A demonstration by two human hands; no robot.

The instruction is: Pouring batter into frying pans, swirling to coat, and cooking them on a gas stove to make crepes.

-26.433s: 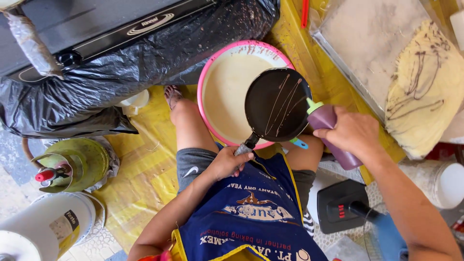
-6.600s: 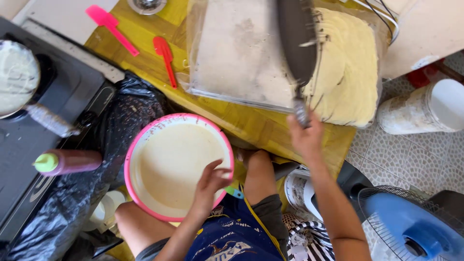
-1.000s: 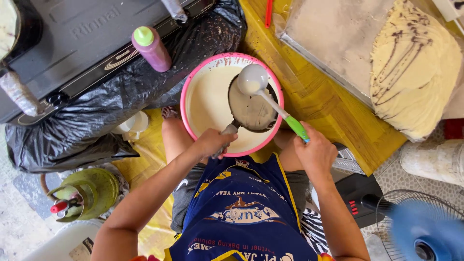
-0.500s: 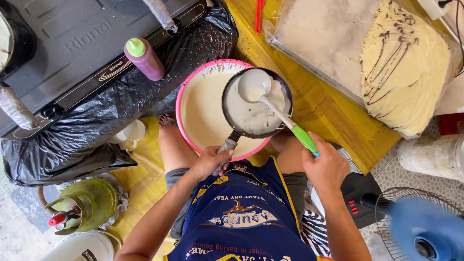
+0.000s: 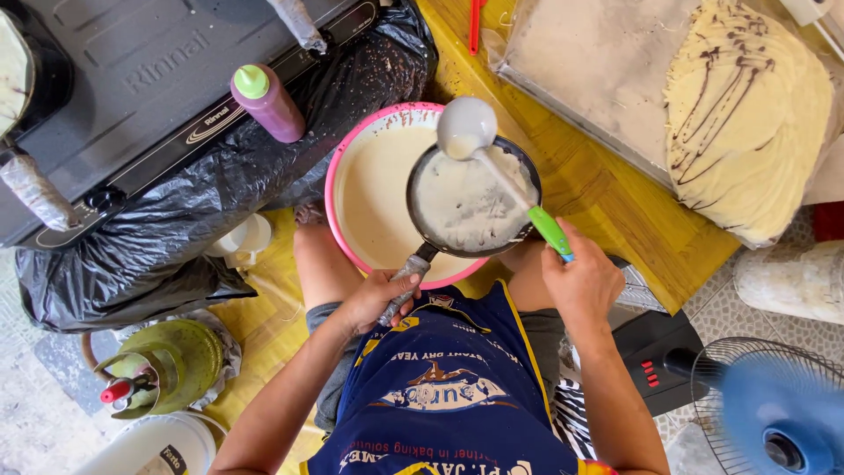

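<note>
Yellow wooden board (image 5: 615, 202) beside black stove (image 5: 132, 79) on black plastic sheet. Left hand (image 5: 374, 299) closed around handle of small black pan (image 5: 473, 198), pan coated with pale batter, held over pink basin (image 5: 369, 132) of batter. Right hand (image 5: 580, 286) grips green-handled ladle (image 5: 466, 127), bowl above pan's far rim. Purple squeeze bottle (image 5: 268, 104) stands near basin. Stacked crepes (image 5: 747, 114) lie right.

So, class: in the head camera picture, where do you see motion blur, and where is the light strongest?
Head view: the blue fan's blades smear into a blur behind the grille, while the small dark frying pan, white ladle with green handle and both hands stay sharp; daylight falls brightest on the pale stacked crepes at upper right, with soft shadows only.
</note>
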